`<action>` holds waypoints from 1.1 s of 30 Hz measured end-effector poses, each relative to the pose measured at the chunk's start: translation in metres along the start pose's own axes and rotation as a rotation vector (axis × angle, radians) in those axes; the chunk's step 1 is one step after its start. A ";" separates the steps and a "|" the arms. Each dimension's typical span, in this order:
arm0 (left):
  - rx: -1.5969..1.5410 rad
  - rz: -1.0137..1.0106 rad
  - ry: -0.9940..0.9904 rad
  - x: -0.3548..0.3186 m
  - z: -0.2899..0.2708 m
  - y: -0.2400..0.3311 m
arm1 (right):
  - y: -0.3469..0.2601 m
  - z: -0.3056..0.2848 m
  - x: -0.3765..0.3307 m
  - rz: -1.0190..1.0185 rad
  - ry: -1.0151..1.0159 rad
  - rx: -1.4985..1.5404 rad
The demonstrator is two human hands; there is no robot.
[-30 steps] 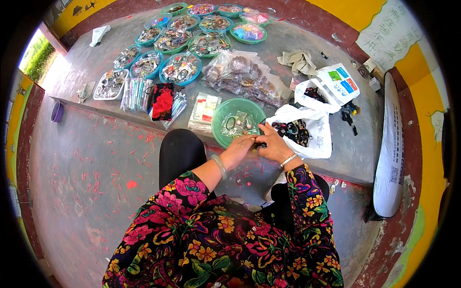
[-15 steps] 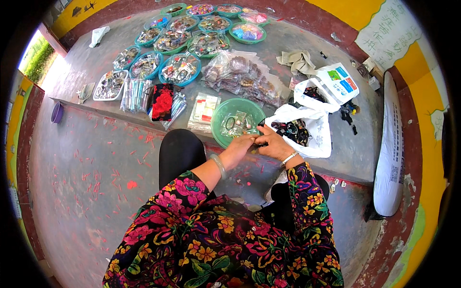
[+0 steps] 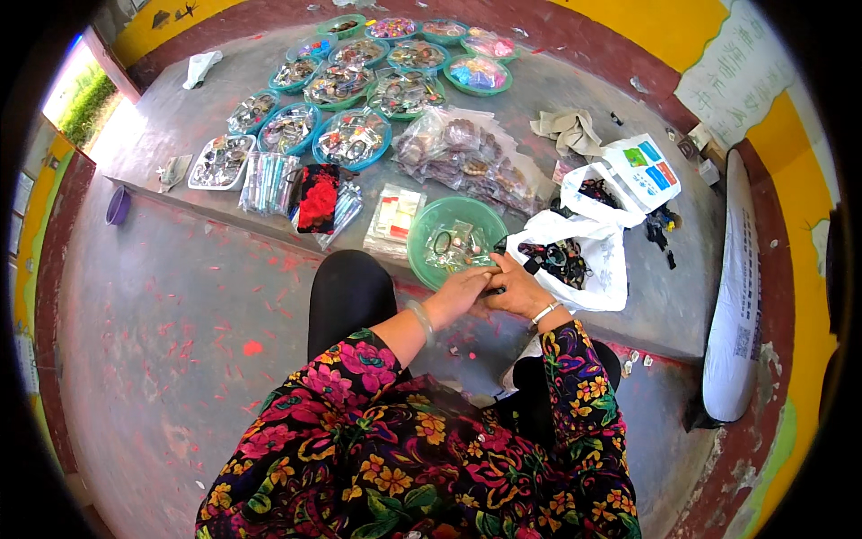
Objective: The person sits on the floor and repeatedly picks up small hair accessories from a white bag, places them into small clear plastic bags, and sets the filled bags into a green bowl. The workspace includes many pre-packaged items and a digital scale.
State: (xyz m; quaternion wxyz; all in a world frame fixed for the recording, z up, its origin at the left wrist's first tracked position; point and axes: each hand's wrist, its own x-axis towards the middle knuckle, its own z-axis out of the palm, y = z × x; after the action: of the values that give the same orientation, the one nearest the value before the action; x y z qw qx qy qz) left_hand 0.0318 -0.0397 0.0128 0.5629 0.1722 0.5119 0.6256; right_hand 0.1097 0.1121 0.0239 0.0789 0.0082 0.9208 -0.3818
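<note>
My left hand (image 3: 459, 296) and my right hand (image 3: 519, 290) meet in front of the green basin (image 3: 489, 218), fingers bent and pressed together. What they pinch between them is small and hidden by the fingers. Inside the basin lie clear packets (image 3: 456, 246) with small items, one a dark ring-shaped band. Just right of my right hand, an open white plastic bag (image 3: 611, 289) holds a heap of dark bands (image 3: 558, 260). A stack of flat clear packets (image 3: 392, 220) with red-and-white cards sits left of the basin.
Behind are a pile of bagged bead bracelets (image 3: 471, 157) and several round basins (image 3: 352, 139) full of packets. A second white bag (image 3: 651, 184) and a beige cloth (image 3: 568, 132) lie farther right. The raised concrete platform's edge (image 3: 664, 346) runs before me.
The view has shifted slightly, so the whole scene sits farther right. My hands have drawn closer together, and the dark item seen at my fingers earlier is now mostly hidden.
</note>
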 end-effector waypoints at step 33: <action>-0.325 0.086 0.094 0.012 -0.012 -0.010 | 0.026 0.004 -0.004 0.259 0.233 0.607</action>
State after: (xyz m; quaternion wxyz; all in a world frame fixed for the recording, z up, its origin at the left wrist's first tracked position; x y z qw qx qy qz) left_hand 0.0233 -0.0359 -0.0050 0.5315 0.0710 0.4220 0.7310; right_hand 0.1156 0.1280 0.0039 0.0150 0.1916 0.7594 -0.6216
